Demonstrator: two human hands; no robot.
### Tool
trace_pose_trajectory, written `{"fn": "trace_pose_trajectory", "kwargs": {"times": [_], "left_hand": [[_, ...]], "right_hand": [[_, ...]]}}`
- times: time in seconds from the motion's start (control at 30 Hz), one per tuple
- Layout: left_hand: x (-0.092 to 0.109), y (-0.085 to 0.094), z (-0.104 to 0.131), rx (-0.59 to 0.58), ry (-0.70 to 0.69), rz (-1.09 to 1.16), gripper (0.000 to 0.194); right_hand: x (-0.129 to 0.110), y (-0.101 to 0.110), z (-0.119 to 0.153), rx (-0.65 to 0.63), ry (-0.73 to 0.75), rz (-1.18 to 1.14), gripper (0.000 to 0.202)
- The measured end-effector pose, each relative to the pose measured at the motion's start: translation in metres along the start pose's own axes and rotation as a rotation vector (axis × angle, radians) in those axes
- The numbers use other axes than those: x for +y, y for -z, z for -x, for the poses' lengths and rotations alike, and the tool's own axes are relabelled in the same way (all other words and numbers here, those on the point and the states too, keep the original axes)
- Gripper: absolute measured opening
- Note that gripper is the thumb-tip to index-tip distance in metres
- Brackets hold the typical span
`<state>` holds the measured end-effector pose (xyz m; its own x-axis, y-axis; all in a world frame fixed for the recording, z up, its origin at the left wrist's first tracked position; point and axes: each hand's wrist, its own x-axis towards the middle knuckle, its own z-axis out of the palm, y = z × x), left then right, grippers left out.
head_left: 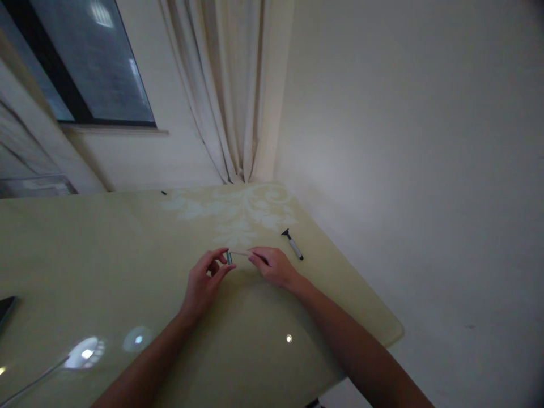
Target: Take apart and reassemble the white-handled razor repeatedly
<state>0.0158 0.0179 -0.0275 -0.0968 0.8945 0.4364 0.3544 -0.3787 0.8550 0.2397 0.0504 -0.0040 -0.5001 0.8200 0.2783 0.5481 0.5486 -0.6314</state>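
My left hand [206, 279] is closed, pinching a small narrow teal-and-dark piece [229, 258] between thumb and fingertips. It looks like a razor cartridge, but is too small to be sure. My right hand [274, 266] is closed around a thin stick [240, 253], which points left. The stick's tip is at or very near the small piece; whether they touch I cannot tell. Just beyond my right hand lies a razor [294, 247] with a grey handle and a black head.
The pale glossy table [106, 255] meets a white wall on the right. A small black object [164, 193] lies near its far edge. At the left are a dark flat device [6, 309], cut off by the frame, and a thin white cable [36, 380]. Curtains [225, 85] hang behind.
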Motion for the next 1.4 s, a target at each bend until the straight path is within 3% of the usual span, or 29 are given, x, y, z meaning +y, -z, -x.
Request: {"fn": "trace_pose_trajectory", "kwargs": {"times": [0.37,0.5,0.63,0.73,0.9,1.07,1.23,1.4], "left_hand": [[-0.002,0.001,0.000,0.022,0.015,-0.002,0.037],[-0.003,0.001,0.000,0.018,0.008,-0.003,0.038],[-0.004,0.001,-0.001,0.021,0.006,-0.025,0.037],[-0.006,0.001,-0.001,0.019,0.006,-0.035,0.038],[-0.006,0.000,-0.001,0.007,-0.016,-0.025,0.036],[-0.005,-0.002,0.000,0.002,-0.025,-0.017,0.035],[-0.004,-0.001,0.000,0.019,-0.047,-0.020,0.035],[-0.003,-0.001,0.000,-0.002,-0.020,-0.025,0.034]], "right_hand": [[0.004,-0.005,0.000,-0.043,0.023,0.000,0.030],[0.003,-0.003,0.001,-0.001,-0.003,-0.001,0.032],[0.002,-0.001,0.001,-0.077,0.040,-0.029,0.031],[0.003,0.001,0.000,-0.063,-0.005,-0.018,0.031],[0.007,0.000,0.000,-0.092,0.049,-0.099,0.032],[0.010,0.000,0.000,-0.018,0.020,-0.088,0.034],[0.004,0.004,0.000,-0.114,0.060,-0.106,0.030],[0.005,0.007,0.000,-0.105,0.039,-0.137,0.031]]}}
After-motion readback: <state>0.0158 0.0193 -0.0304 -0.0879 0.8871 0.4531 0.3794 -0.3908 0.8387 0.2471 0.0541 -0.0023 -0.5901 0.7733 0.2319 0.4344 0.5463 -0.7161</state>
